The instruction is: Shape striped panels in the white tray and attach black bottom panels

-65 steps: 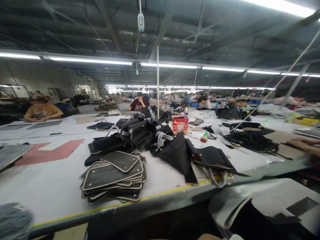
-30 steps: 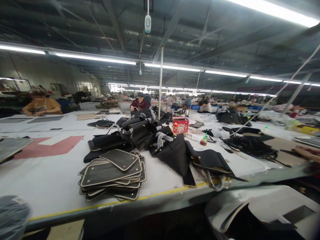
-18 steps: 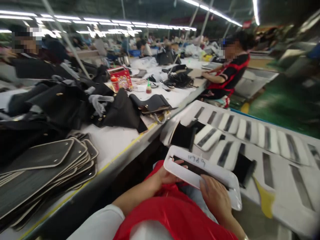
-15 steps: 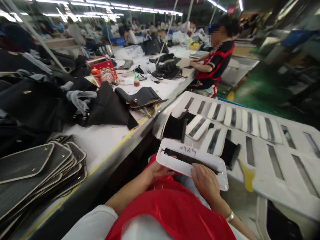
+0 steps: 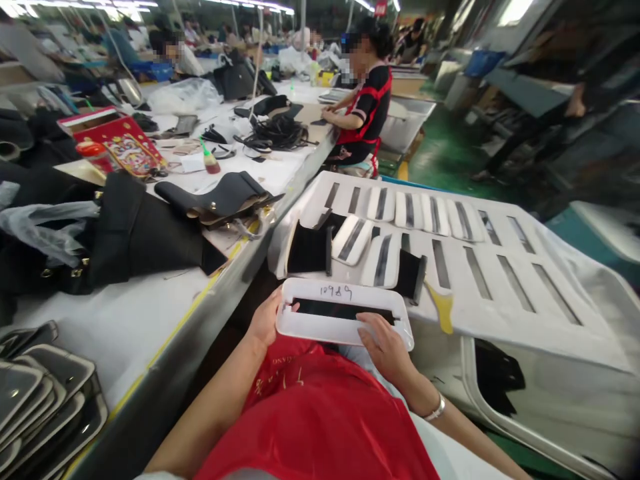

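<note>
A white plastic slotted frame (image 5: 345, 337) with rounded corners and handwritten marks is held over my lap, one long side facing me. Black material (image 5: 325, 307) fills much of its long slot. My left hand (image 5: 266, 319) grips the left end, a fingertip showing through the slot. On the right, my right hand (image 5: 387, 343) holds the near side, its fingers bent over the rim onto the black material. Its thumb is near the front edge. What lies beneath the frame is hidden.
A white slotted board (image 5: 505, 320) at the right carries several white slotted pieces, black pieces (image 5: 310, 248) and a yellow tool (image 5: 441, 308). The worktable (image 5: 165, 293) at the left bears black bag parts (image 5: 150, 233) and stacked panels (image 5: 55, 393). A co-worker (image 5: 367, 100) sits beyond.
The view has swung to the right. The frame is now more level, and my left hand has shifted from beneath it to its left end. My right hand stays near the slot's right part.
</note>
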The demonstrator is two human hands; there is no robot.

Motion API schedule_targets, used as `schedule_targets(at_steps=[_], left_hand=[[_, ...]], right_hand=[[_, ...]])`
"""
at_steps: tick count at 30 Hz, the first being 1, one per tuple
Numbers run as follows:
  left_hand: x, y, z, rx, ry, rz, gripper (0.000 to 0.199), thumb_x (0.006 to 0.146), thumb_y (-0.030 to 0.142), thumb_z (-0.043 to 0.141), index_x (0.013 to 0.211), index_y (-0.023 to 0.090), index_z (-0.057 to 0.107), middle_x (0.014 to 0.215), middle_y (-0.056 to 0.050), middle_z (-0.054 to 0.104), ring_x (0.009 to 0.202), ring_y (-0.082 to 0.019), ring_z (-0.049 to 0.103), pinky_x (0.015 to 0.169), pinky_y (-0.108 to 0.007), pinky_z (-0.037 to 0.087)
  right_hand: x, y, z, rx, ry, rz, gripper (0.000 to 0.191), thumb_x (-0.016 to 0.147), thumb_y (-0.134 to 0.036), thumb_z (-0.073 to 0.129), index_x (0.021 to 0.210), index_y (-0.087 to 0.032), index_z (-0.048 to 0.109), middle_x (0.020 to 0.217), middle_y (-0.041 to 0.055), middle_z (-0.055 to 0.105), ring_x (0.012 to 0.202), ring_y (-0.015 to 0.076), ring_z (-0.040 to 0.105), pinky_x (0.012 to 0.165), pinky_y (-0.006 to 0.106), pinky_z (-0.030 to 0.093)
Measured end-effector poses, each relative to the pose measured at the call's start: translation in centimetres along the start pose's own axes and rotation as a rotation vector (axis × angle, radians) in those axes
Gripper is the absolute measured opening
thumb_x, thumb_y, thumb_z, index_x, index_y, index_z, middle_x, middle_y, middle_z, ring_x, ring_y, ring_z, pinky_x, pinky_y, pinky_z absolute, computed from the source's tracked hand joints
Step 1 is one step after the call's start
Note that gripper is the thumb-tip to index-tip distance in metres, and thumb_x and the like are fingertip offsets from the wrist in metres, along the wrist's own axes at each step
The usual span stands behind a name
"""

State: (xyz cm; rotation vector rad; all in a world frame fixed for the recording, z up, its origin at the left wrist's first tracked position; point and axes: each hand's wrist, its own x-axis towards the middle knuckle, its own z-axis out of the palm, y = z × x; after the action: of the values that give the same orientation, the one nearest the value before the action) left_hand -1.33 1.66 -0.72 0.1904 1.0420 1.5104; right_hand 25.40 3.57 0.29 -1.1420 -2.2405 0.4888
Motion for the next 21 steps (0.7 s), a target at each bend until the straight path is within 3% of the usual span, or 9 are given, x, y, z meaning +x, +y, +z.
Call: schedule_targets(at_steps=[3, 6, 8, 10, 13, 16, 21], left_hand=[[-1.2, -1.0, -0.3, 0.061, 0.031, -0.057, 0.018, 0.088, 0.017, 0.051, 0.101, 0.013, 0.062, 0.109, -0.010, 0.066, 0.098, -0.022, 0.065, 0.083, -0.037, 0.055], [-1.3, -1.1, -0.5, 0.148, 0.055, -0.092, 0.022, 0.090, 0.019, 0.046, 0.102, 0.010, 0.062, 0.110, -0.014, 0.066, 0.101, -0.025, 0.064, 0.079, -0.038, 0.057], [-1.2, -0.9, -0.4, 0.187, 0.068, -0.113, 0.022, 0.091, 0.017, 0.045, 0.102, 0.009, 0.063, 0.106, -0.014, 0.068, 0.097, -0.024, 0.066, 0.075, -0.035, 0.058], [-1.2, -0.7, -0.3, 0.182, 0.077, -0.149, 0.022, 0.091, 0.016, 0.044, 0.100, 0.009, 0.063, 0.103, -0.013, 0.069, 0.093, -0.021, 0.067, 0.074, -0.031, 0.059], [-1.7, -0.6, -0.4, 0.116, 0.070, -0.208, 0.026, 0.094, 0.019, 0.040, 0.101, 0.008, 0.063, 0.103, -0.014, 0.069, 0.092, -0.019, 0.067, 0.075, -0.029, 0.059], [-2.3, -0.7, -0.4, 0.051, 0.048, -0.220, 0.028, 0.095, 0.021, 0.039, 0.104, 0.007, 0.062, 0.106, -0.015, 0.068, 0.094, -0.022, 0.067, 0.078, -0.035, 0.059], [-2.8, -1.2, -1.2, 0.016, 0.000, -0.249, 0.031, 0.096, 0.027, 0.039, 0.107, 0.009, 0.061, 0.105, -0.014, 0.068, 0.092, -0.024, 0.067, 0.079, -0.039, 0.059]], right_hand=[[-0.8, 1.5, -3.2, 0.055, 0.186, 0.110, 0.025, 0.092, -0.032, 0.044, 0.108, -0.019, 0.058, 0.107, 0.0094, 0.063, 0.105, 0.0217, 0.057, 0.095, 0.039, 0.045], [-1.0, 3.9, -5.3, 0.247, 0.380, 0.489, 0.029, 0.088, -0.035, 0.048, 0.111, -0.018, 0.055, 0.118, 0.0111, 0.059, 0.113, 0.0235, 0.052, 0.102, 0.042, 0.039], [-0.7, 5.4, -5.3, 0.568, 0.371, 0.796, 0.030, 0.088, -0.036, 0.047, 0.109, -0.016, 0.055, 0.119, 0.0132, 0.059, 0.110, 0.0245, 0.054, 0.096, 0.041, 0.043], [-0.4, 6.0, -4.2, 0.817, 0.272, 0.951, 0.030, 0.089, -0.038, 0.044, 0.100, -0.014, 0.056, 0.104, 0.0153, 0.066, 0.093, 0.0255, 0.062, 0.079, 0.040, 0.051], [-0.3, 5.7, -1.9, 1.018, 0.191, 0.997, 0.029, 0.089, -0.039, 0.045, 0.090, -0.013, 0.057, 0.079, 0.0129, 0.069, 0.065, 0.0217, 0.064, 0.056, 0.032, 0.052], [-0.9, 5.4, -0.9, 1.162, 0.187, 1.018, 0.027, 0.088, -0.039, 0.048, 0.083, -0.014, 0.057, 0.072, 0.0106, 0.068, 0.056, 0.0168, 0.061, 0.053, 0.027, 0.049], [-1.4, 5.9, -1.2, 1.260, 0.220, 1.032, 0.028, 0.084, -0.040, 0.057, 0.075, -0.013, 0.062, 0.070, 0.0087, 0.067, 0.053, 0.0139, 0.058, 0.050, 0.023, 0.047]])
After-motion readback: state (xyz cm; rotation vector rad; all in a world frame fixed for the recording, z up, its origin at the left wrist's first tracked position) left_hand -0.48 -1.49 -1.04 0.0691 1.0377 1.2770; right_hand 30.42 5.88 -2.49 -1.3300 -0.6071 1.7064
